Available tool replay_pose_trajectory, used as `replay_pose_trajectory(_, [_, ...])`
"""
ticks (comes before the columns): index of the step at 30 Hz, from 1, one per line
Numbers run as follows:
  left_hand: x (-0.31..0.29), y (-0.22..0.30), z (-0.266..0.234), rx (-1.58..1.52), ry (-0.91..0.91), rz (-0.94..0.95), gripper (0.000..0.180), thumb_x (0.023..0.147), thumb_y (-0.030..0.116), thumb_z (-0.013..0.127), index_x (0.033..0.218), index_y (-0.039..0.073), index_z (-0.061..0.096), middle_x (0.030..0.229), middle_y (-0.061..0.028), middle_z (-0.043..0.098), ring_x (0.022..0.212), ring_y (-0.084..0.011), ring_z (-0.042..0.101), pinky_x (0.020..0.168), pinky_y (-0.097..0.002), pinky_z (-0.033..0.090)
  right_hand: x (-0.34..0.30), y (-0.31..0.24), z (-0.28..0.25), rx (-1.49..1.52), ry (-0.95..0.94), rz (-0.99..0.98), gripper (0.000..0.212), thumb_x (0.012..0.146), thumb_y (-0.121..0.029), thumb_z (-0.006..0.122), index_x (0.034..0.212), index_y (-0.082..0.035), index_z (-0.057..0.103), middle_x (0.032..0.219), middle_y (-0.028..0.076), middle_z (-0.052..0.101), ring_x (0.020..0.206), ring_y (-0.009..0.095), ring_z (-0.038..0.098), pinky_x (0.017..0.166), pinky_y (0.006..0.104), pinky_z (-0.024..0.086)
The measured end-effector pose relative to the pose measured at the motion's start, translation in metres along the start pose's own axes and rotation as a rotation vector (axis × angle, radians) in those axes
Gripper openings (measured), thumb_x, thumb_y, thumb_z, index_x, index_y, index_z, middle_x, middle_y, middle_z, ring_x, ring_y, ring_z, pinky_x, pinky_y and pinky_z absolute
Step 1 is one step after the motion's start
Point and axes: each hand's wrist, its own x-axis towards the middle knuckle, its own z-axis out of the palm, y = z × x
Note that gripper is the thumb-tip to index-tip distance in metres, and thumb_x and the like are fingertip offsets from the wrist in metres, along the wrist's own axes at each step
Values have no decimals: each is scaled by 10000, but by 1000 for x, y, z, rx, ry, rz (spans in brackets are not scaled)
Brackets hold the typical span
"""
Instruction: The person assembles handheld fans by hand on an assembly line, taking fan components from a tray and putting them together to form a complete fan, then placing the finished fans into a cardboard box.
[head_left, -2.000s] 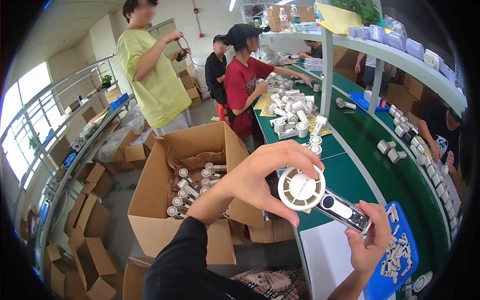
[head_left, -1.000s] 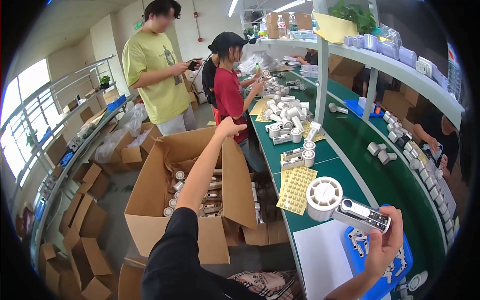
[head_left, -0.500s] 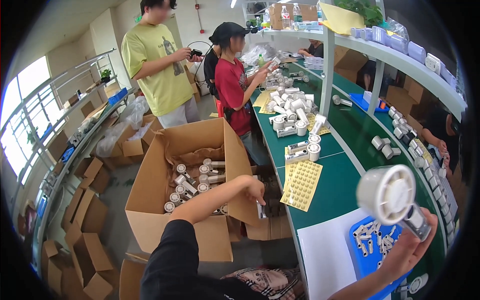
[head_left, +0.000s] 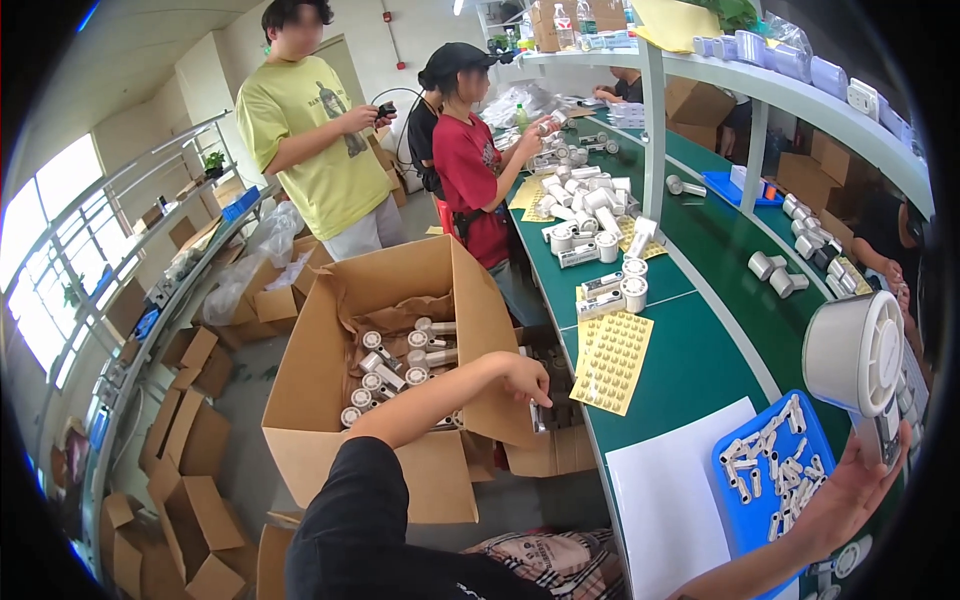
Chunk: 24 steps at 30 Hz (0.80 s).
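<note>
In the head view, the right hand point(head_left: 855, 490) is out at the right side, its fingers wrapped round the handle of a white handheld fan point(head_left: 850, 355), which is raised with its round head uppermost, near a blue tray point(head_left: 748, 525) of small white parts point(head_left: 793, 490). The left hand point(head_left: 525, 378) hangs with fingers curled down beside the flap of a big cardboard carton point(head_left: 355, 470), just off the edge of the green table point(head_left: 680, 370); from here I cannot tell whether it grasps anything. Inside the carton, more fans point(head_left: 385, 375) lie on brown paper. On the table, a white sheet point(head_left: 660, 500) sits beside the tray, and yellow sticker sheets point(head_left: 612, 362) lie farther up, near a few upright and lying fans, with a larger heap point(head_left: 590, 200) beyond. Past the carton, a person in a red shirt point(head_left: 465, 165) works at the table, and another in a yellow-green shirt point(head_left: 310, 150) stands behind, holding a small black device point(head_left: 385, 110).
</note>
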Motion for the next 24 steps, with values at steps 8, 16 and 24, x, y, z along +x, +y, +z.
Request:
replay_pose_trajectory(8, [0,-3,-2,28,34,27,603,818,569,692,1104,40,639,904,-63,691,788,-164,656,683,-298,522,-1,-9,7,-158,98,14,502,1015,-418,440,1434,-146,391,1484,162,305,1400,331,289,1137,422,313])
replay_pose_trajectory(16, [-9,3,-1,19,17,11,538,817,566,693,1059,87,657,869,-31,676,754,-143,643,607,-291,514,1,0,3,-326,90,-71,532,1013,-431,441,1436,-112,386,1481,164,318,1387,343,313,1137,441,312])
replay_pose_trajectory(24, [-3,1,-1,11,6,5,538,818,547,704,1059,70,641,849,-25,665,697,-129,610,554,-275,480,2,-1,0,-276,29,-87,534,1016,-392,456,1430,-63,387,1468,154,355,1386,301,314,1164,411,273])
